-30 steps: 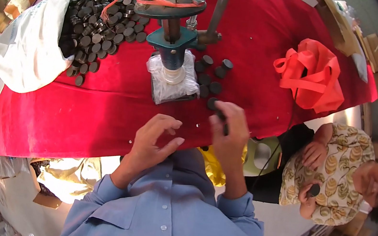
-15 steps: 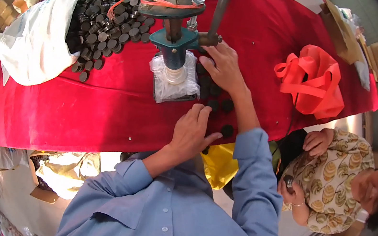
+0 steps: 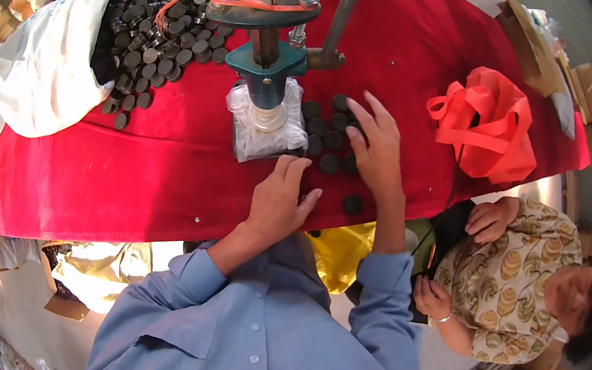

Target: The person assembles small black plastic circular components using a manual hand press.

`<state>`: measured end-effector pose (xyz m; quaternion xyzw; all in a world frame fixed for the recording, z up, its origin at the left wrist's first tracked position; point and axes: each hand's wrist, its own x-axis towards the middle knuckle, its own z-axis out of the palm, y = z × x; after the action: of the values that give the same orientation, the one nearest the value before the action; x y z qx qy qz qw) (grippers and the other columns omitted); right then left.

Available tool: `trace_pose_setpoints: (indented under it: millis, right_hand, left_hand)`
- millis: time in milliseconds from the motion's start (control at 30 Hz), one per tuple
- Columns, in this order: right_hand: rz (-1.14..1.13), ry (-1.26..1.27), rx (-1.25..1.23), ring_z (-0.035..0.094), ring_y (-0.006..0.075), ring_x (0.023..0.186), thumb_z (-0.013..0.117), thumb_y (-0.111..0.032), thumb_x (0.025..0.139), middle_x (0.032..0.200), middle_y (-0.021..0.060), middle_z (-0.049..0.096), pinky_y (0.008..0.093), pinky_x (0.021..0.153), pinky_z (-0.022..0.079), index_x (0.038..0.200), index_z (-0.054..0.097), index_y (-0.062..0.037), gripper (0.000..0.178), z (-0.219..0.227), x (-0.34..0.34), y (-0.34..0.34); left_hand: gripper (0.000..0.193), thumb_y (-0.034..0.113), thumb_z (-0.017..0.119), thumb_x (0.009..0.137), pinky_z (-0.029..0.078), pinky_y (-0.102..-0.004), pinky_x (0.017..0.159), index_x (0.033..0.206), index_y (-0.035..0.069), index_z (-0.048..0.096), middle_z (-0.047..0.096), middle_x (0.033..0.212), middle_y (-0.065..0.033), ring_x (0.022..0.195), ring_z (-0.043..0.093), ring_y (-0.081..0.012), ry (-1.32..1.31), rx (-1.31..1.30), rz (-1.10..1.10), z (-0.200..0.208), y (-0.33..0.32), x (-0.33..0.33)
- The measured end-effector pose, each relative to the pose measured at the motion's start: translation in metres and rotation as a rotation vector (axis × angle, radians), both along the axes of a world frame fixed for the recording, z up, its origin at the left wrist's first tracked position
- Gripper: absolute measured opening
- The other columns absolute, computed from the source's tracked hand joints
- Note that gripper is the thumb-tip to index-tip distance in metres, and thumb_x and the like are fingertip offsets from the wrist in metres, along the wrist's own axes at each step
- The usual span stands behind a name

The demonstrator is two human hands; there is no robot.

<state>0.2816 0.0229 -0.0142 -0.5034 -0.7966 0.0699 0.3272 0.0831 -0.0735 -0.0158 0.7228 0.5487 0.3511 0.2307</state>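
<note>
A green hand press point(image 3: 265, 67) stands on the red-covered table, its white lower tip point(image 3: 269, 118) down on a base wrapped in clear plastic point(image 3: 248, 137). My left hand point(image 3: 275, 201) reaches the near edge of that base, fingertips against it and thumb apart; whatever lies under the fingertips is hidden. To the right of the press my right hand point(image 3: 379, 147) is open, fingers spread over a group of black round discs point(image 3: 332, 140). Some of these discs are partly covered by the hand. One more black disc point(image 3: 352, 204) lies nearer the table edge.
Behind left, a large heap of black discs point(image 3: 152, 51) spills from a white sack point(image 3: 48, 67). A red fabric bag point(image 3: 487, 129) lies at right. Below the table edge hangs a yellow bag point(image 3: 340, 256). A co-worker point(image 3: 509, 283) sits at right; the press lever point(image 3: 346, 14) rises high.
My right hand has left the press lever's pivot and moved right and nearer, over the discs. My left hand has shifted slightly left. The co-worker's lower hand has moved left.
</note>
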Motion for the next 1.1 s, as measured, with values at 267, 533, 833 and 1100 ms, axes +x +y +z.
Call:
trace_pose_setpoints:
  millis: [267,533,833,1100]
  right_hand:
    - [0.007,-0.147,0.081,0.048,0.0306,0.136,0.074,-0.022,0.086,0.147,0.0135,0.051,0.0493,0.109,0.037,0.138,0.060,-0.0146,0.053,0.021,-0.042,-0.023]
    - [0.128,-0.284,-0.095,0.047,0.0273,0.140,0.068,-0.018,0.089,0.152,0.0104,0.050,0.0552,0.118,0.026,0.142,0.054,-0.0128,0.055,0.013,-0.043,-0.014]
    - [-0.028,0.469,-0.086,0.062,0.0294,0.123,0.063,-0.020,0.099,0.134,0.0164,0.063,0.0468,0.108,0.046,0.126,0.065,-0.0006,0.033,0.082,-0.011,0.000]
    - [0.422,1.003,0.071,0.069,0.0259,0.107,0.049,-0.034,0.107,0.120,0.0207,0.067,0.0339,0.087,0.054,0.137,0.052,0.0039,0.048,0.250,-0.077,0.086]
  left_hand:
    - [0.044,0.009,0.075,0.083,0.056,-0.0450,0.076,0.123,0.003,0.055,0.059,0.115,-0.0186,0.099,0.064,-0.0406,-0.117,-0.006,-0.046,0.000,-0.004,-0.009]
    - [0.029,0.008,0.075,0.082,0.053,-0.0416,0.080,0.108,0.002,0.063,0.063,0.105,-0.0160,0.093,0.062,-0.0327,-0.071,0.317,0.353,0.019,0.018,-0.146]
    - [0.035,0.013,0.075,0.088,0.053,-0.0422,0.087,0.122,0.006,0.071,0.069,0.116,-0.0129,0.100,0.064,-0.0336,0.310,0.216,0.644,-0.009,0.039,-0.275]
    - [0.069,0.022,0.092,0.073,0.058,-0.0346,0.066,0.131,0.007,0.058,0.075,0.095,-0.0095,0.072,0.070,-0.0213,-0.255,0.204,0.429,0.017,0.057,-0.148]
